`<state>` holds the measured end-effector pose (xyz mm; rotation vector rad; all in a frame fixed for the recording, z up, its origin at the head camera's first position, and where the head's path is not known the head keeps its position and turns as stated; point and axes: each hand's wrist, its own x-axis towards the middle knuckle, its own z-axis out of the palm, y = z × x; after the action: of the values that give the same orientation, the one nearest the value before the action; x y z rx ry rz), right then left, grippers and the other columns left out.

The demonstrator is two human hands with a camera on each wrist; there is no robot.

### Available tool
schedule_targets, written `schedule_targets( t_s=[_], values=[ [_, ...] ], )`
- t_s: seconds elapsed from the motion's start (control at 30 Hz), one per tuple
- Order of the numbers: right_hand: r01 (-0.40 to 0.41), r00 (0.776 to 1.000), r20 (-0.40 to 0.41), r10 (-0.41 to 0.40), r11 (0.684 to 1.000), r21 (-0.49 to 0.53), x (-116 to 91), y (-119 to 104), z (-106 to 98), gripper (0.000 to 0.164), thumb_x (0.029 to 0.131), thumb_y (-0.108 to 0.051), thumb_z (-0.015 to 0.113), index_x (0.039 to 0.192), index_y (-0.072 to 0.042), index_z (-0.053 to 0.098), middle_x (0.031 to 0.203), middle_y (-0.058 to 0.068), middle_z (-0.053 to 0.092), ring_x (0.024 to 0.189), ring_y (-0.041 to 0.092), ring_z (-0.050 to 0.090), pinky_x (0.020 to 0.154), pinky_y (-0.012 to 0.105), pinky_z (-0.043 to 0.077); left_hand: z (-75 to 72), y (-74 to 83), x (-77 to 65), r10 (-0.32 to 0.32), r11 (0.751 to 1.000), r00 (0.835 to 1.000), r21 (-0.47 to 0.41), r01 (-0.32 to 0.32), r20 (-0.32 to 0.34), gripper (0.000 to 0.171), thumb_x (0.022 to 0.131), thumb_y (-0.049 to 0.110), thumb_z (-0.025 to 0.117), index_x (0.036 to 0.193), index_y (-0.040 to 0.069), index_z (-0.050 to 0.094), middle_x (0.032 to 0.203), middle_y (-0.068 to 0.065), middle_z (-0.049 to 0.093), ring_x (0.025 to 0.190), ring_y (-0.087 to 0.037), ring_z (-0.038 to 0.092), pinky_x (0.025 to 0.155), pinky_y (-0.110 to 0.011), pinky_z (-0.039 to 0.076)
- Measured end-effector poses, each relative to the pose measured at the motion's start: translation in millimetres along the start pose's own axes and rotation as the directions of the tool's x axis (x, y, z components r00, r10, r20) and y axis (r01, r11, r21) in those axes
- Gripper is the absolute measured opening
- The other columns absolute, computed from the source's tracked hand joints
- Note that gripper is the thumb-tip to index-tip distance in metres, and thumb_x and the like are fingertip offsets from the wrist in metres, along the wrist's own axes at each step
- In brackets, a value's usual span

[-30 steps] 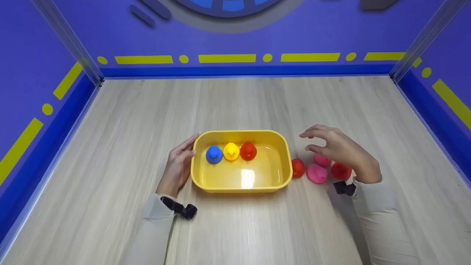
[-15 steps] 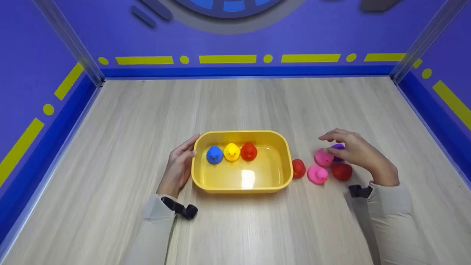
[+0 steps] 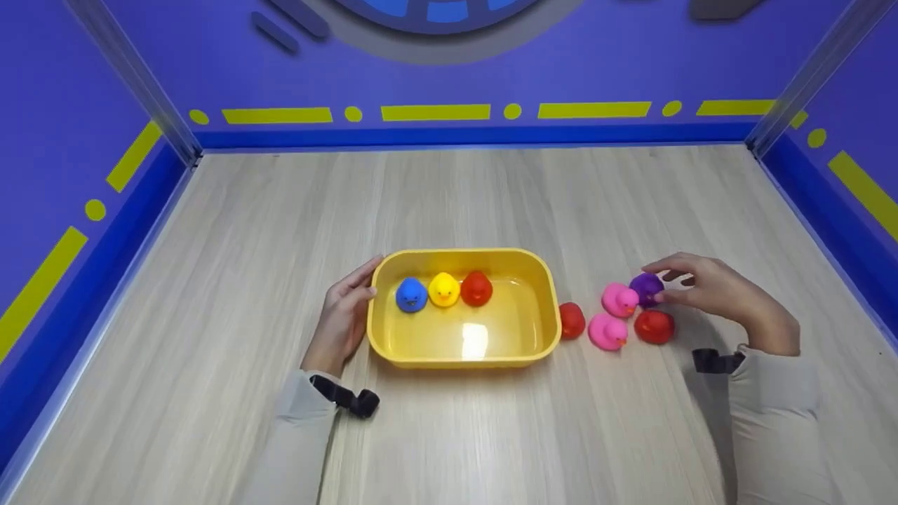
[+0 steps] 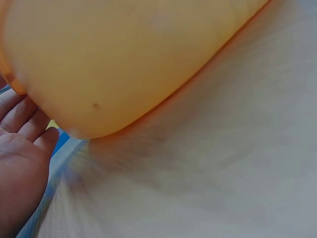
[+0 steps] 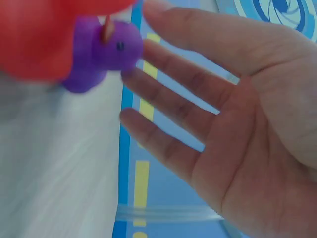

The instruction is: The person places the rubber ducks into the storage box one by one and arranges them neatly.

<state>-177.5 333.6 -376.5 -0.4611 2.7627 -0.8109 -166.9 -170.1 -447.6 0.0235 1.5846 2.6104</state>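
My left hand (image 3: 339, 317) holds the yellow plastic bin (image 3: 463, 362) at its left end, thumb at the rim and fingers along the outer wall. In the left wrist view those fingers (image 4: 30, 119) lie against the bin's wall. Inside the bin stand a blue duck (image 3: 411, 295), a yellow duck (image 3: 444, 290) and a red duck (image 3: 477, 289) in a row. My right hand (image 3: 722, 291) reaches to a purple rubber duck (image 3: 646, 289), thumb and fingers spread apart around its right side. The right wrist view shows fairly straight fingers close beside the purple duck (image 5: 116, 47).
Two pink ducks, an upper pink duck (image 3: 619, 299) and a lower pink duck (image 3: 607, 332), lie left of the purple one. A red duck (image 3: 654, 327) sits just below it, and another red duck (image 3: 572, 321) is beside the bin's right wall. Blue panels (image 3: 449, 84) border the wooden table (image 3: 463, 196).
My right hand has moved right from beside the bin, over the pink ducks, to the purple duck, which has come into view. The left hand and bin stay put.
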Motion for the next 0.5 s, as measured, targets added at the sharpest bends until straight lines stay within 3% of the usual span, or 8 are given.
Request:
schedule_targets(
  t_s=[0.23,0.5],
  values=[
    [-0.02,1.0,0.022,0.02,1.0,0.011,-3.0,6.4,-2.1,0.041,0.09,-0.013,0.064,0.128,0.0,0.058,0.12,0.023,0.061,0.105,0.037,0.06,0.085,0.037,0.058,-0.9,0.0,-1.0,0.002,1.0,1.0,0.007,-0.002,-0.009,0.057,0.086,-0.009,0.043,0.143,-0.008,0.037,0.153,-0.019,0.034,0.142,-0.023,0.033,0.109,-0.029,0.04],
    [0.003,0.999,0.035,-0.003,1.0,0.007,1.1,7.0,2.9,0.039,0.088,-0.001,0.062,0.127,-0.001,0.06,0.12,0.023,0.062,0.106,0.038,0.06,0.09,0.054,0.053,0.2,-0.4,0.0,0.001,1.0,1.0,0.004,-0.001,-0.004,0.057,0.086,-0.009,0.043,0.143,-0.008,0.036,0.154,-0.02,0.032,0.142,-0.023,0.033,0.109,-0.029,0.04]
  ],
)
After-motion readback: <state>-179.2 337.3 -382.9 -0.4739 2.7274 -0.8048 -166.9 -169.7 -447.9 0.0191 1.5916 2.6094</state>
